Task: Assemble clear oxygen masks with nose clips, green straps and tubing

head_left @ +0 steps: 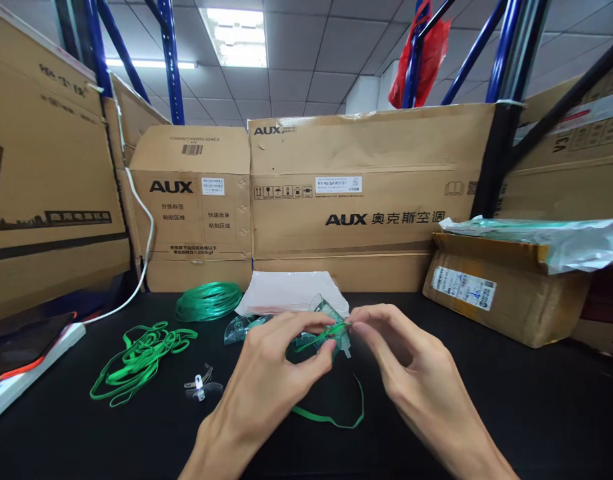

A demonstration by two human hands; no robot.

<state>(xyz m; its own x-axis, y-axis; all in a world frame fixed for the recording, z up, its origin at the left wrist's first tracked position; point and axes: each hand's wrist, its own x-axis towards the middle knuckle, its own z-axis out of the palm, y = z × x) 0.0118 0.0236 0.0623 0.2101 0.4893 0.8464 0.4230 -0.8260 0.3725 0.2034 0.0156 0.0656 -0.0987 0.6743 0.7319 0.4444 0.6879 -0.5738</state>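
Note:
My left hand point(266, 370) is closed, thumb and fingers pinching a clear greenish plastic face mask point(326, 307) together with a green elastic strap. My right hand point(411, 363) comes in from the other side, its thumb and index finger pinched on the strap at the mask's edge. Below my hands, a loose length of the green strap point(331, 420) curves over the black tabletop. Another clear plastic mask piece point(237, 329) lies behind my left hand. My fingers partly hide the spot where strap and mask meet.
Left on the black table point(151, 440) lie a tangled green strap bundle point(136, 367), coiled green tubing point(209, 303) and small clear plastic pieces point(202, 388). White sheets point(286, 288) lie behind. A cardboard box point(506, 300) with plastic-wrapped items stands right; a power strip point(36, 373) runs along the left.

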